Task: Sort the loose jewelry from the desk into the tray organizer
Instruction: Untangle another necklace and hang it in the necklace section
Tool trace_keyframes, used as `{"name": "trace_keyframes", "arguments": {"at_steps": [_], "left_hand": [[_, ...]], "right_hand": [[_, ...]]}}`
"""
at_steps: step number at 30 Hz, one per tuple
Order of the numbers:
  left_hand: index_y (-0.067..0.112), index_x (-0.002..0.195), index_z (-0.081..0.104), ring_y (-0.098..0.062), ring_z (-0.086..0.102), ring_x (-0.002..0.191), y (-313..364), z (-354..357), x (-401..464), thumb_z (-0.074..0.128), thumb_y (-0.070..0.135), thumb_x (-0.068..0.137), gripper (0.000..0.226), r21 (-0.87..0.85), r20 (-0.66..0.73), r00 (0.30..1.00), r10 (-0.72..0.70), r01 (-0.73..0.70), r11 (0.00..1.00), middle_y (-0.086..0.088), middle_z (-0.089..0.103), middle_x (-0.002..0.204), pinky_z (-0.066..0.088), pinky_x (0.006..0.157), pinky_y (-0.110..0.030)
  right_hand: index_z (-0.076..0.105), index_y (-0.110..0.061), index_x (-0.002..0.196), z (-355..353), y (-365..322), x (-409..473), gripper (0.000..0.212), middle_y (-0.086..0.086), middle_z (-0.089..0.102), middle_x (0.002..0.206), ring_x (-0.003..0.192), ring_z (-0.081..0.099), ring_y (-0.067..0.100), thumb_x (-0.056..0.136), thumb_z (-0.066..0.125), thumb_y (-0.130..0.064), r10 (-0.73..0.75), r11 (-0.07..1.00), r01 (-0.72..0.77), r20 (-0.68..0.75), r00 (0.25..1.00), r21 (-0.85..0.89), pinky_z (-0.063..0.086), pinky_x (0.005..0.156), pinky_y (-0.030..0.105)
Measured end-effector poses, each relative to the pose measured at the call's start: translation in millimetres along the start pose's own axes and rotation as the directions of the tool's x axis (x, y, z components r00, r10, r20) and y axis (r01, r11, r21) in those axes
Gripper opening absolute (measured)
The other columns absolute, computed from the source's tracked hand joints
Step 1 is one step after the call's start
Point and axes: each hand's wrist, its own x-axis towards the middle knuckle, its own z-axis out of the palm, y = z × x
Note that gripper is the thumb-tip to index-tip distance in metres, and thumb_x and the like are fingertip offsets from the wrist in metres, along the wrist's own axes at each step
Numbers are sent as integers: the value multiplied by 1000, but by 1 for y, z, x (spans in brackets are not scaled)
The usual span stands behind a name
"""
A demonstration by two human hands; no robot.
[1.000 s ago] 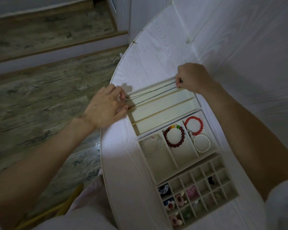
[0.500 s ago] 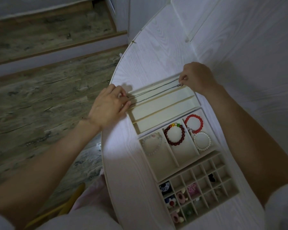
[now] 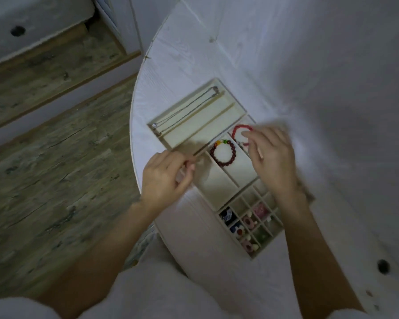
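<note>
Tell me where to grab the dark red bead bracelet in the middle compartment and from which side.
Pinch the dark red bracelet at its near arc, coming from above. It lies flat as an open ring on the compartment floor of the tray, with bare floor on the near side, while walls crowd its flanks. One fingertip inside the ring and one outside should probably lift it cleanly.

This looks like a room in a home, likely a bedroom or dressing corner. A white wood-grain worktop (image 3: 194,58) with a rounded edge stands against pale walls (image 3: 332,65), above a worn wood-plank floor (image 3: 55,169). On it lies a cream tray organizer (image 3: 230,113) holding bead bracelets (image 3: 223,153), a chain necklace (image 3: 189,109) and small trinkets (image 3: 249,221).
</note>
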Motion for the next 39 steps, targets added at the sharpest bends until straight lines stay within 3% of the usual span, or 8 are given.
{"name": "trace_keyframes", "arguments": {"at_steps": [6, 9, 13, 15, 20, 26, 33, 39], "left_hand": [[15, 99, 68, -15, 56, 77, 101, 32, -33, 54, 23, 89, 19, -266, 452, 882, 136, -12, 964, -1, 67, 88, 48, 65, -29], [19, 121, 60, -17, 59, 95, 148, 57, -60, 54, 35, 94, 32, -252, 756, 640, 137, 91, 963, 0, 64, 109, 49, 80, -32], [20, 125, 56, -12, 56, 98, 192, 100, -101, 55, 38, 93, 36, -305, 784, 566, 253, -3, 952, 3, 60, 111, 42, 81, -23], [19, 130, 53, -18, 51, 109, 205, 122, -119, 56, 36, 93, 40, -283, 803, 524, 285, -86, 955, -2, 55, 119, 41, 85, -28], [12, 126, 57, -27, 47, 112, 242, 151, -148, 60, 20, 90, 37, -329, 778, 467, 421, -267, 906, -13, 53, 123, 50, 79, -41], [9, 81, 65, -26, 57, 81, 238, 155, -154, 56, 23, 85, 17, -254, 695, 583, 420, -347, 903, -10, 61, 87, 46, 46, -27], [0, 86, 61, -36, 56, 77, 233, 152, -161, 64, 8, 85, 8, -179, 713, 587, 383, -376, 909, -19, 56, 87, 39, 51, -31], [-1, 94, 54, -32, 51, 83, 234, 135, -157, 34, 22, 95, 31, -166, 708, 632, 314, -284, 944, -18, 56, 93, 44, 66, -40]], "right_hand": [[71, -7, 93, -68, -3, -196, 16, 10, 67, 91, 88, 59, 28, 86, 56, -6, 421, 897, -409, 44, 906, -167, 42, 82, 34], [70, -7, 94, -90, -8, -280, 17, 12, 64, 95, 90, 57, 33, 80, 65, 2, 697, 710, -674, 65, 714, -207, 49, 78, 41], [62, -6, 117, -102, -8, -350, 31, 19, 55, 122, 112, 49, 39, 85, 61, -6, 905, 425, -879, 108, 411, -217, 44, 88, 42], [55, -9, 126, -99, -4, -364, 37, 18, 46, 132, 121, 40, 36, 89, 59, -13, 926, 372, -908, 145, 349, -191, 39, 93, 42], [60, -2, 117, -98, 0, -386, 32, 20, 53, 121, 111, 49, 38, 86, 62, -11, 841, 536, -837, 159, 517, -115, 51, 81, 46], [62, -7, 115, -112, 13, -408, 33, 14, 53, 122, 111, 47, 33, 82, 64, -10, 841, 541, -834, 96, 533, -113, 49, 78, 39], [66, -9, 99, -115, 16, -412, 28, 16, 56, 111, 97, 50, 36, 72, 66, -3, 857, 508, -850, -21, 515, -140, 46, 80, 41], [69, -11, 88, -107, 24, -398, 17, 10, 60, 98, 93, 46, 26, 74, 59, -12, 739, 668, -734, -10, 674, -119, 40, 80, 36]]}}
